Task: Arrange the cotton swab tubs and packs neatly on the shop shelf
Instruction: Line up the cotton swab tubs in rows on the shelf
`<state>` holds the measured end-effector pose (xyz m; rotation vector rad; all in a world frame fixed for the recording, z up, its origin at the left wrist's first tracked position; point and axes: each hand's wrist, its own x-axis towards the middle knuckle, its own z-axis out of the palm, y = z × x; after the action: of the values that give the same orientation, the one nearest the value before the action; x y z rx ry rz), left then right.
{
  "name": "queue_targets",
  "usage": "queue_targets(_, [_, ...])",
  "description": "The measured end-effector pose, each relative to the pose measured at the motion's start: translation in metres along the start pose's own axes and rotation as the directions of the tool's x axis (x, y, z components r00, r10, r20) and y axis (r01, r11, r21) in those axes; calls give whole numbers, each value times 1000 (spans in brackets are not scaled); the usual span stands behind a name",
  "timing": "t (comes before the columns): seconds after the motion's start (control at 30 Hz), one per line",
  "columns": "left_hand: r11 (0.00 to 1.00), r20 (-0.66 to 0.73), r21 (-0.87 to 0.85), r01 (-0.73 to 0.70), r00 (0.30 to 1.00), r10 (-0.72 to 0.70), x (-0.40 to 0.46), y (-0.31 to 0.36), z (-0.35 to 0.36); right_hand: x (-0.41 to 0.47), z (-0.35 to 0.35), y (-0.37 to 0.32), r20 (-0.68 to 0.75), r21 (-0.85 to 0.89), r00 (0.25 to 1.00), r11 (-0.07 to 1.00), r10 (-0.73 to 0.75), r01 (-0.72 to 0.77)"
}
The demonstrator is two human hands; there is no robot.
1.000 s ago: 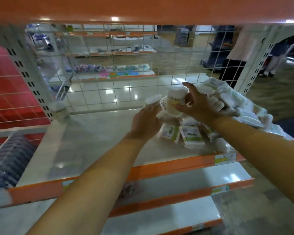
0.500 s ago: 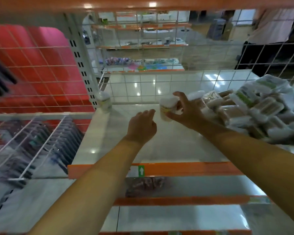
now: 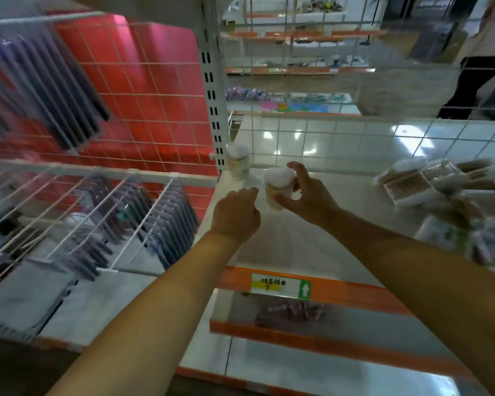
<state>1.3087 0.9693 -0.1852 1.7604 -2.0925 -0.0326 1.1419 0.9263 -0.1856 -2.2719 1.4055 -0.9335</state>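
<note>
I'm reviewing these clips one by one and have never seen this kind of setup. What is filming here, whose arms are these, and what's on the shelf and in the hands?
There is no machine: a person wears a wide-angle camera on the head, looking forward and down, so both arms reach in from below. The right hand grips a cotton swab tub above the white shelf. The left hand hovers beside it, holding nothing. A second tub stands in the shelf's back left corner by the upright post. A loose pile of swab packs lies on the right. The picture is blurred, so labels cannot be read.
</note>
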Motion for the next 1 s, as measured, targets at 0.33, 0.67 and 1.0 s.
queue_targets(0.33, [997,26,-24,69,997,-68,3,-50,-6,27,53,-23,9,52,1000,998,-19,19])
queue_targets(0.67, [999,30,-41,35,999,-34,16,-71,-5,55,76,-30,17,79,997,994,77,-78])
queue_targets(1.0, [991,-14,-119,58,998,-60,13,-73,-7,69,92,-38,-70,56,991,992,116,-112])
